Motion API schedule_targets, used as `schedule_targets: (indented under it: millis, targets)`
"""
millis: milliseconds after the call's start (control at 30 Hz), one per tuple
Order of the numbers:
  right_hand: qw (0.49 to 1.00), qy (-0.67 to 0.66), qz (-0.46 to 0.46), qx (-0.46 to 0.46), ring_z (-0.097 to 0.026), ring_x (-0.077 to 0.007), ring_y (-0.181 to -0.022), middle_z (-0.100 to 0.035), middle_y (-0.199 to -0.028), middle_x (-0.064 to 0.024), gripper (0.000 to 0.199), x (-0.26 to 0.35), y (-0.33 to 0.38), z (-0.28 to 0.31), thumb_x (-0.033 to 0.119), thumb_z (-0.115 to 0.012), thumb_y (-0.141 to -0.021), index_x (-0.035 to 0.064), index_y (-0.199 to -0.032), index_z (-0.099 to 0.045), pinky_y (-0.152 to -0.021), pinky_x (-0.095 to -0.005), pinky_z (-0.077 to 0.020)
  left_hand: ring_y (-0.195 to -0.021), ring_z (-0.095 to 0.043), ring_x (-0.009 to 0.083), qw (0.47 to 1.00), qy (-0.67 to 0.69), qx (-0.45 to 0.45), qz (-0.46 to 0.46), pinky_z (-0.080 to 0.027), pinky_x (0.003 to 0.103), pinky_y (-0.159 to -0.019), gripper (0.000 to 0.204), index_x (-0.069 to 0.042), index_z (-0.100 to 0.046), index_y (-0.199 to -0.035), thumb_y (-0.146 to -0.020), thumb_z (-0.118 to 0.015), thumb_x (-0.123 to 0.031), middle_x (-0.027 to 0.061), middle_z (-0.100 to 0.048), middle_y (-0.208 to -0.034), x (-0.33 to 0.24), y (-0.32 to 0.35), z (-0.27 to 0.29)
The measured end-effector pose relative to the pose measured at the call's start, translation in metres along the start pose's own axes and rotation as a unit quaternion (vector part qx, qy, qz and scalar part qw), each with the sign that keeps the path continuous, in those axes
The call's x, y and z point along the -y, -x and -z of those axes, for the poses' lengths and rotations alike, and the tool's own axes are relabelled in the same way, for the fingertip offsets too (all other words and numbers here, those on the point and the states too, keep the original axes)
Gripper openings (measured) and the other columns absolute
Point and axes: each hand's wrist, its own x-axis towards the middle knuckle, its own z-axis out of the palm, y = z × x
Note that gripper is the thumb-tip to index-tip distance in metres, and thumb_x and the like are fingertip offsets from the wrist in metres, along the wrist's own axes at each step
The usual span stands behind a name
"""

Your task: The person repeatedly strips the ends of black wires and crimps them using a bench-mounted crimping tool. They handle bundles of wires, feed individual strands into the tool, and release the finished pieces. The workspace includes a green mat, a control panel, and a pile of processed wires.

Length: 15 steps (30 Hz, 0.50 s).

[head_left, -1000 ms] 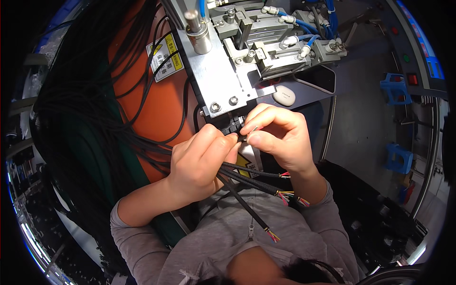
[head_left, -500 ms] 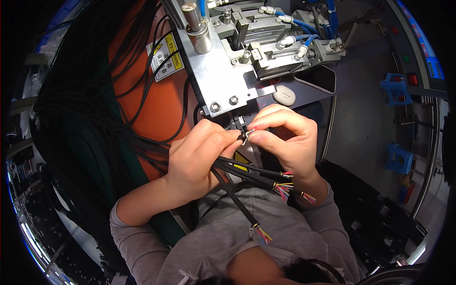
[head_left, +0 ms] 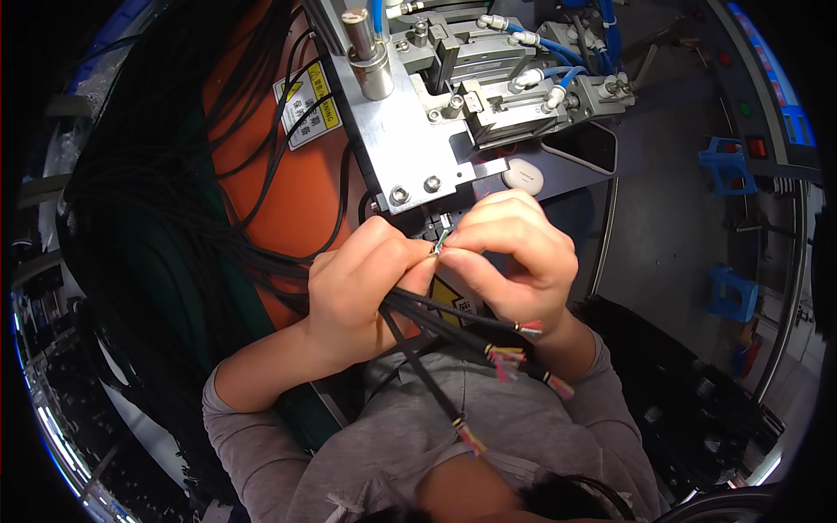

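Observation:
My left hand (head_left: 362, 292) grips a bundle of black cables (head_left: 453, 327) whose stripped ends show coloured wires fanning out below my hands. My right hand (head_left: 514, 261) pinches the thin coloured wires of one cable end (head_left: 440, 244) between thumb and fingertips, right beside my left thumb. Both hands sit just below the metal plate (head_left: 401, 148) of a small machine, close to its dark slot (head_left: 432, 228). Two bolts (head_left: 414, 190) are on the plate just above my fingers.
A large hank of black cables (head_left: 166, 218) drapes over an orange panel (head_left: 279, 183) at the left. Pneumatic cylinders with blue tubes (head_left: 540, 65) stand at the top. A white oval button (head_left: 523, 174) lies right of the plate. Blue holders (head_left: 724, 166) sit on the grey surface at right.
Both hands have stayed under the plate, shifting slightly as the fingers work the wire tips. The loose cable ends below have swung a little.

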Motion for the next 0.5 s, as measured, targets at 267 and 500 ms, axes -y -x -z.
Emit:
schedule_targets:
  millis: [267, 500]
  targets:
    - [0.972, -0.158, -0.156, 0.08, -0.064, -0.0166, -0.073, -0.068, -0.078, -0.0089, 0.008, -0.003, -0.003, 0.015, 0.002, -0.074, -0.074, -0.0008, -0.08, -0.069, -0.068, -0.0269, -0.0492, -0.06, -0.059, 0.0194, 0.997, 0.003, 0.033, -0.071, -0.044, 0.029, -0.047, 0.017, 0.0, -0.063, -0.088, -0.072, -0.069, -0.002, 0.0072, -0.056, -0.074, 0.008, -0.004, 0.0]
    - [0.987, 0.144, 0.076, -0.018, -0.06, -0.0236, -0.07, -0.064, -0.076, -0.0095, 0.016, 0.005, 0.001, 0.003, 0.0, -0.076, -0.067, 0.0014, -0.081, -0.067, -0.065, -0.0306, -0.0479, -0.055, -0.056, 0.0188, 0.998, -0.045, 0.017, -0.046, -0.044, 0.029, -0.046, 0.014, 0.001, -0.062, -0.085, -0.073, -0.07, -0.001, 0.0074, -0.055, -0.072, 0.002, -0.002, -0.001]
